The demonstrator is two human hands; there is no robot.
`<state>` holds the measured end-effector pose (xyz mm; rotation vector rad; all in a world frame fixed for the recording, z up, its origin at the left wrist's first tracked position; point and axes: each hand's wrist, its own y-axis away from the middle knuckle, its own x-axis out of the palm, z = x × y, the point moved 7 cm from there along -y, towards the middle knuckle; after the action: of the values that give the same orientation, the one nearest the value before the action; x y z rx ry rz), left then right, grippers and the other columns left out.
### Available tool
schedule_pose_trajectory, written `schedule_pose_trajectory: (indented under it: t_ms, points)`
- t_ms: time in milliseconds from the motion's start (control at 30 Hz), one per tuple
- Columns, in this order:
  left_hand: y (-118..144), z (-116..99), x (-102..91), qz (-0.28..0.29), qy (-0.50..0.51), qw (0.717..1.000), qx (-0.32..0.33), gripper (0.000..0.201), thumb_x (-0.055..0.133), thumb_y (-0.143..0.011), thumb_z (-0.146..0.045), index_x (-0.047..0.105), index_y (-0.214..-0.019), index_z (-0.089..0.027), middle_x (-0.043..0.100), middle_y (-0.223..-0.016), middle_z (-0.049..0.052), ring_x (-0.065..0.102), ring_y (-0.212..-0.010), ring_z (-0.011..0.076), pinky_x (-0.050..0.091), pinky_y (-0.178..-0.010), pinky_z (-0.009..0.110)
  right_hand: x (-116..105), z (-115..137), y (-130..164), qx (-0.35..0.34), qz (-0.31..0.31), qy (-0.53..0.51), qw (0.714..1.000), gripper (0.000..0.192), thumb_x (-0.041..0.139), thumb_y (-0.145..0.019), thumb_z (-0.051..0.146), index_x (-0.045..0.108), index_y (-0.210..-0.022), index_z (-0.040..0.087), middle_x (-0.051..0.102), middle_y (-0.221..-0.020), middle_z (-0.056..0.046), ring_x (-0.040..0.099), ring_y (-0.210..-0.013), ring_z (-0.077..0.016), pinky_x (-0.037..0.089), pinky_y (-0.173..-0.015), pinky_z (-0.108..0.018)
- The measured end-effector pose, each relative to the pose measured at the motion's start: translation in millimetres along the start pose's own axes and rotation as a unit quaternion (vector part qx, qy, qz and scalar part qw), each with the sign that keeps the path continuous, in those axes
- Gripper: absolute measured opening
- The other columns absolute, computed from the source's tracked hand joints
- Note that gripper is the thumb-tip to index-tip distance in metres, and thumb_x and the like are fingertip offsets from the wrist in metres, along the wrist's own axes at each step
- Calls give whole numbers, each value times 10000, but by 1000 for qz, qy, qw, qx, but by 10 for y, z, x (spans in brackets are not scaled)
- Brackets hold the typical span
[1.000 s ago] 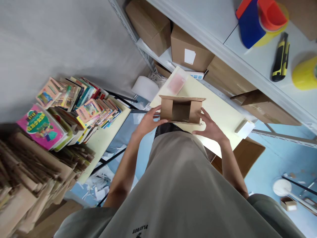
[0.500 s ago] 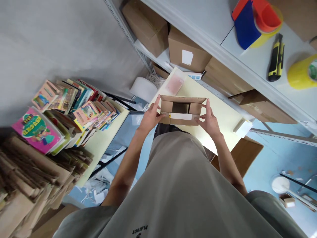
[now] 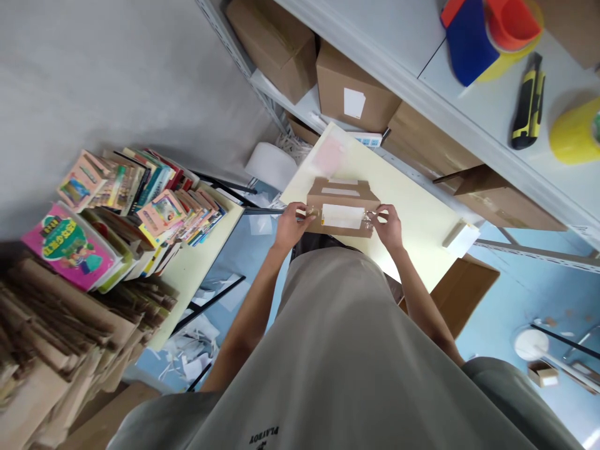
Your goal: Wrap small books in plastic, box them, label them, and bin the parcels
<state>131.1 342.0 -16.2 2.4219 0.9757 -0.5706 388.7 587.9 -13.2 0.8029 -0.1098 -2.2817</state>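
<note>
A small brown cardboard box (image 3: 344, 195) with a white label on its near face sits on the pale yellow table (image 3: 412, 206). My left hand (image 3: 290, 224) grips its left end and my right hand (image 3: 388, 226) grips its right end. The flaps look folded down over the top. A pink packet (image 3: 328, 156) lies on the table just beyond the box.
A white block (image 3: 462, 236) lies at the table's right edge. Shelves behind hold cardboard boxes (image 3: 349, 87), a yellow-black utility knife (image 3: 525, 106), a yellow tape roll (image 3: 577, 130) and a blue-red tape dispenser (image 3: 478, 31). Stacked books (image 3: 140, 200) and flat cardboard (image 3: 47, 337) fill the left.
The box was open with its inside showing; its flaps have come down and its labelled face now shows. Both hands slid from the box's sides to its near corners.
</note>
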Motion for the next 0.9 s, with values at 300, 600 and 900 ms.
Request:
schedule_pose_trajectory:
  t_ms: [300,600,900]
  points:
    - [-52,94,428,33,159,986,-47,655,774,-934,-767,665,-1253,-206,822,-1379,205,823,-1227,322,681,-1036,463,-135,5,107,45,20,24,999,854,412,-1076,874,679,-1606,260,814,-1498,-168,851,-1167,-368,673,-1011,-483]
    - [-376,-192,973,117,46,989,-74,380,838,-985,-578,717,-1128,-248,864,-1313,141,840,-1220,345,650,-1105,499,-536,-512,198,107,-23,104,989,989,279,-961,1070,785,-1146,240,881,-1191,-216,836,-1000,-415,639,-889,-495]
    - [-598,-278,1026,111,17,992,-65,377,837,-980,-575,771,-1144,-242,872,-1296,145,834,-1238,345,638,-1127,486,-453,-612,188,131,-32,179,974,657,365,-1135,817,704,-1007,268,878,-1155,-228,846,-1075,-433,614,-913,-471]
